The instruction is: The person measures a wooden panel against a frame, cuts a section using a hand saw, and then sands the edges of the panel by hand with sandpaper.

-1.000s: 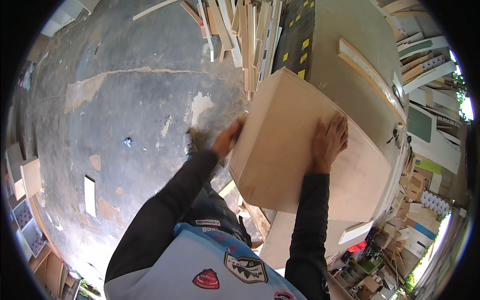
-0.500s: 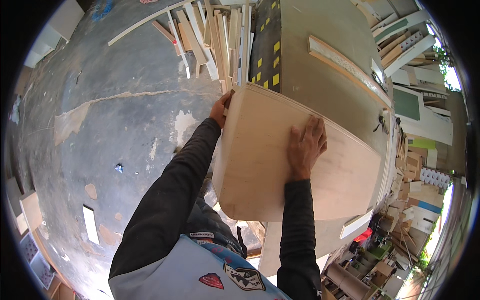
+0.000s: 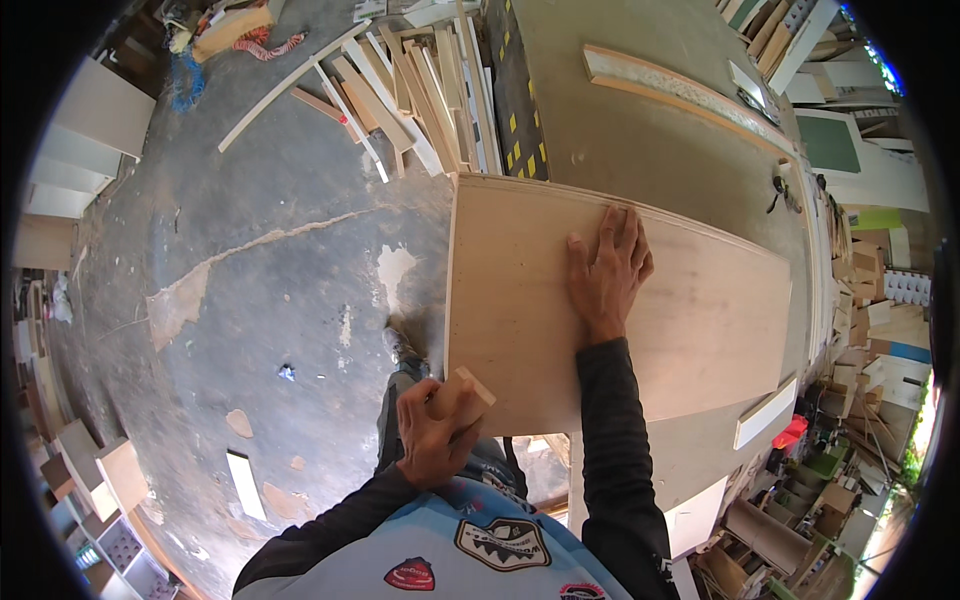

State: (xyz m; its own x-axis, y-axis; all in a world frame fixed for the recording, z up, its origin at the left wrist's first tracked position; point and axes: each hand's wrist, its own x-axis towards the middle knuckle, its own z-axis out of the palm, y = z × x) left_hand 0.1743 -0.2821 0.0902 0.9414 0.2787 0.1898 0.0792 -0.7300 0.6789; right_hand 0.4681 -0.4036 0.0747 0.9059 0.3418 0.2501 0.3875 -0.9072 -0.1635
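A large pale plywood box or stack of panels (image 3: 520,310) lies on the workbench, its flat top facing me. My right hand (image 3: 612,270) rests on that top with fingers spread, near the far edge. By the near left corner, close to my body, my left hand (image 3: 432,428) grips a small wooden block (image 3: 466,394). The block's underside is hidden, and I cannot tell whether it touches the plywood.
The brown workbench (image 3: 640,140) extends beyond the plywood, bearing a long wood-edged strip (image 3: 690,95). Loose wooden strips (image 3: 400,90) lie in a pile at the far left. Wood offcuts (image 3: 860,270) crowd the right side. A white strip (image 3: 246,484) lies on the grey floor.
My left hand has come back toward me from the plywood's far left corner to the near one. My right hand stays on top. The view has shifted, and the plywood's left side face no longer shows.
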